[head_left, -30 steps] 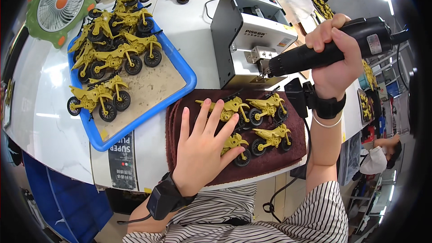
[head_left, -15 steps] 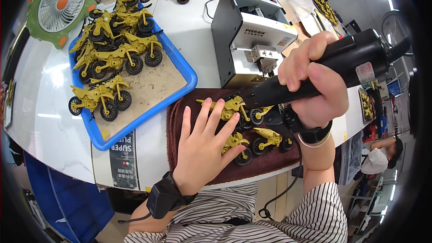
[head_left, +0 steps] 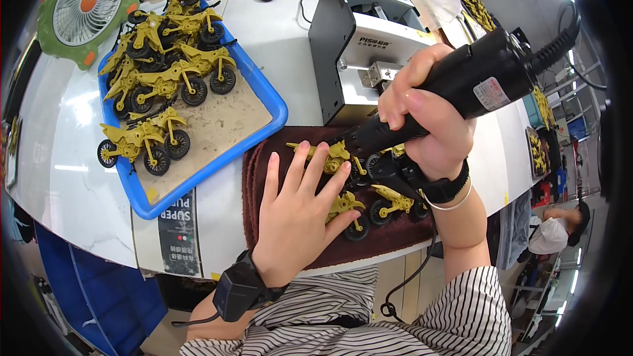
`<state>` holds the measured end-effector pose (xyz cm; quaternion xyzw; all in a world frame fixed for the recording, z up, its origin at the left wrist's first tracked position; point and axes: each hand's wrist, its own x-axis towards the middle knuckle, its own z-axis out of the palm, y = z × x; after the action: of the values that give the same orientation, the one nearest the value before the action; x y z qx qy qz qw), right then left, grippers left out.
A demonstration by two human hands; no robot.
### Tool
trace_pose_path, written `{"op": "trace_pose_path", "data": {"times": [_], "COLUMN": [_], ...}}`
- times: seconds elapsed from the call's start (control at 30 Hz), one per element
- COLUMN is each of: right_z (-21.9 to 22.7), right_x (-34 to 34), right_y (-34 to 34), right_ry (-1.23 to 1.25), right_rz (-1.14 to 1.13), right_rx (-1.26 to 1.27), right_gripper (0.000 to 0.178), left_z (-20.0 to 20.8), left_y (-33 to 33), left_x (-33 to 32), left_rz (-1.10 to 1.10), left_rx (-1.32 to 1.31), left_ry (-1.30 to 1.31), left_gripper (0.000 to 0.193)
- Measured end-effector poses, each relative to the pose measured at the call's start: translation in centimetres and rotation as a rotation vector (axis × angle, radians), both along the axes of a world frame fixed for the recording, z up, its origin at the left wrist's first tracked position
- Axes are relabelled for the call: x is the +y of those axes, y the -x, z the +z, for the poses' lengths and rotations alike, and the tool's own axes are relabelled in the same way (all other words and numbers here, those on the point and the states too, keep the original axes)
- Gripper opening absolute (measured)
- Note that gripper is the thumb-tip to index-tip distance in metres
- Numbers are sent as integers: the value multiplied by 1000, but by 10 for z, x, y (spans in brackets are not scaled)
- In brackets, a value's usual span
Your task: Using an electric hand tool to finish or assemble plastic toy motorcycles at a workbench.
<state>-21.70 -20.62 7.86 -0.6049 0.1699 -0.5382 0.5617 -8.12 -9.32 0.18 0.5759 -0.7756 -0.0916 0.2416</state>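
Observation:
My right hand [head_left: 435, 122] is wrapped round a black corded electric screwdriver [head_left: 488, 79], tilted down to the left. Its nose is at a yellow toy motorcycle [head_left: 338, 151] on a dark brown cloth mat [head_left: 254, 178]. The bit's tip cannot be made out. My left hand [head_left: 293, 224] lies spread, fingertips resting on that motorcycle and thumb beside a second toy motorcycle [head_left: 341, 204]. Another yellow motorcycle [head_left: 392, 201] with black wheels stands to the right of it. A further yellow one is mostly hidden under my right hand.
A blue-rimmed tray [head_left: 280, 115] at the left holds several piled toy motorcycles [head_left: 165, 82]. Behind the mat stands a grey-black screw feeder [head_left: 326, 59]. A green fan [head_left: 88, 10] sits far left, more yellow parts lie at the back, and a person [head_left: 552, 234] is at far right.
My right hand has brought the screwdriver left and down, its nose now at the motorcycle under my left fingertips. My left hand has hardly moved.

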Motion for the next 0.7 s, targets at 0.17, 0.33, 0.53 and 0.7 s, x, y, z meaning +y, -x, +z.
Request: {"op": "trace_pose_path", "data": {"times": [0.17, 0.33, 0.53, 0.7], "right_z": [3, 3, 83, 103], "right_x": [10, 12, 20, -12], "right_y": [-6, -6, 30, 50], "right_ry": [41, 85, 477, 453], "right_rz": [-126, -133, -270, -230], "right_rx": [157, 171, -4, -61], "right_gripper": [18, 19, 15, 14], "left_z": [2, 1, 1, 15], "left_y": [1, 3, 7, 19], "left_x": [-2, -1, 1, 8], "left_rz": [7, 6, -26, -20], "left_rx": [7, 24, 56, 11], "left_ry": [13, 28, 19, -8], "left_gripper": [54, 53, 52, 73]}}
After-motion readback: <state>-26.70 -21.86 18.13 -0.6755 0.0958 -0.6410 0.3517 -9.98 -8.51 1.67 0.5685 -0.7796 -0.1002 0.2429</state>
